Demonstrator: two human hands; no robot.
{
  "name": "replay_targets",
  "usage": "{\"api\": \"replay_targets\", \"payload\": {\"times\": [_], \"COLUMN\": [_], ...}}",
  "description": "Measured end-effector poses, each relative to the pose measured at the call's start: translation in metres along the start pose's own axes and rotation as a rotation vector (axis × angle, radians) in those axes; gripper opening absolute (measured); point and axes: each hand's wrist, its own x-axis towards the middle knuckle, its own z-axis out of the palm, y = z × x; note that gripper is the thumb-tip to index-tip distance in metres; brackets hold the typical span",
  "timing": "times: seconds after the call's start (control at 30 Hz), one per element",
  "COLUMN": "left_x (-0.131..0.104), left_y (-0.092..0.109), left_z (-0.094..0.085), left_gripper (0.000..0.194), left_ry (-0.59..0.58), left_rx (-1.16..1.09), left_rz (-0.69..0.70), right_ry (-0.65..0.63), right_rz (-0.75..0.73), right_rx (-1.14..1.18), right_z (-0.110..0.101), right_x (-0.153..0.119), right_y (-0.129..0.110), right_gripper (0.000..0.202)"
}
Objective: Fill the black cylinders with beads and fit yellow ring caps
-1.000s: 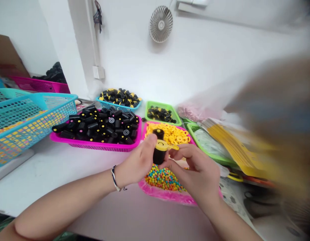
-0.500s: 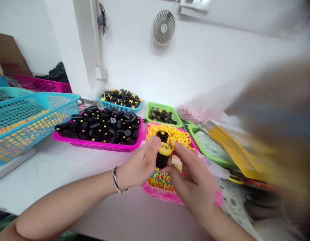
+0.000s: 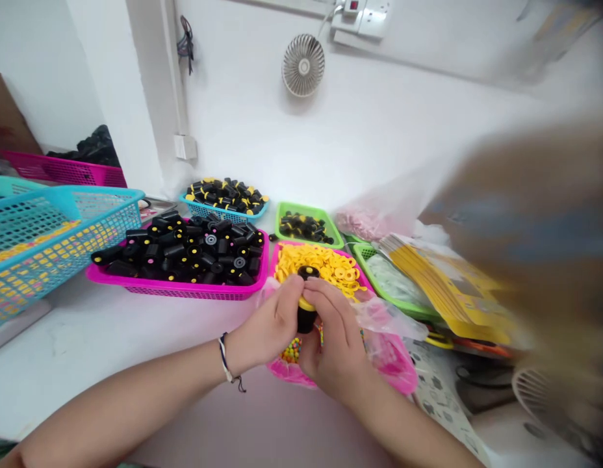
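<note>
Item, held: one black cylinder [image 3: 306, 320] with a yellow band at its top, upright between both hands, above the near pink basket [image 3: 403, 377]. A second black piece [image 3: 308, 271], yellow dot on top, shows just behind it; whether the two are joined cannot be told.

Left hand [image 3: 275, 328]: nearly closed, gripping the cylinder's left side, thumb uppermost. Right hand [image 3: 338, 344]: partly closed, fingers arched over the yellow band, thumb low on the right. The two-sided grip probably steadies the cylinder while the right fingers press or fit the yellow part.

Containers, near to far:
- Near pink basket: lined with clear plastic, holding multicoloured beads [image 3: 292, 351].
- Pink basket [image 3: 364, 279] directly behind: heaped yellow ring-shaped parts [image 3: 325, 260].
- Magenta basket [image 3: 194, 290], left: piled black cylinders, many with yellow or pink dots.
- Large blue basket [image 3: 111, 193], far left: small yellow and pink pieces.
- Small blue basket [image 3: 223, 213], far: black cylinders with yellow parts.
- Green basket [image 3: 281, 211], far centre: smaller black-and-yellow pieces.
- Right green basket [image 3: 413, 311]: clear plastic material.

The baskets ring the hands, presumably to keep each sort separate and within reach.
</note>
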Motion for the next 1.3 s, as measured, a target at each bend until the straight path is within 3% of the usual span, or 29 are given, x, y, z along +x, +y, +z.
{"api": "replay_targets", "payload": {"times": [0.1, 0.2, 0.27, 0.33, 0.4, 0.5, 0.57, 0.6, 0.7, 0.77, 0.83, 0.97, 1.3], "left_x": [-0.001, 0.007, 0.018, 0.029, 0.037, 0.038, 0.034, 0.031, 0.024, 0.022, 0.022, 0.025, 0.027], "left_y": [0.005, 0.004, 0.001, -0.002, -0.005, -0.004, -0.002, 0.0, 0.004, 0.006, 0.006, 0.004, 0.002], "left_z": [0.002, -0.008, -0.022, -0.04, -0.056, -0.068, -0.068, -0.066, -0.06, -0.056, -0.054, -0.051, -0.05], "left_gripper": [0.043, 0.05, 0.051, 0.045, 0.045, 0.042, 0.041, 0.042, 0.05, 0.051, 0.053, 0.051, 0.054], "left_ry": [0.005, -0.052, -0.029, 0.067, 0.124, 0.132, 0.132, 0.129, 0.117, 0.106, 0.084, 0.024, -0.019], "left_rx": [-0.064, -0.089, 0.0, 0.198, 0.341, 0.334, 0.304, 0.297, 0.283, 0.265, 0.252, 0.252, 0.363], "left_rz": [-0.026, -0.007, 0.025, 0.045, 0.065, 0.089, 0.124, 0.145, 0.205, 0.23, 0.232, 0.229, 0.288], "right_ry": [-0.021, -0.173, -0.307, -0.481, -0.698, -0.635, -0.623, -0.646, -0.818, -0.951, -1.034, -1.036, -1.016], "right_rz": [0.053, 0.149, 0.279, 0.467, 0.635, 0.691, 0.696, 0.694, 0.645, 0.578, 0.507, 0.446, 0.397], "right_rx": [0.035, 0.131, 0.18, 0.164, 0.013, -0.087, -0.102, -0.094, -0.01, 0.059, 0.106, 0.093, -0.025], "right_z": [-0.005, -0.022, -0.036, -0.042, -0.036, -0.01, 0.008, 0.015, 0.024, 0.025, 0.025, 0.032, 0.039], "right_x": [0.001, 0.007, 0.015, 0.029, 0.048, 0.077, 0.09, 0.092, 0.085, 0.07, 0.053, 0.028, 0.02], "right_y": [-0.003, 0.005, 0.022, 0.05, 0.086, 0.141, 0.165, 0.172, 0.167, 0.151, 0.132, 0.11, 0.106], "right_gripper": [0.06, 0.057, 0.053, 0.048, 0.043, 0.064, 0.087, 0.087, 0.048, 0.021, 0.01, 0.013, 0.032]}}
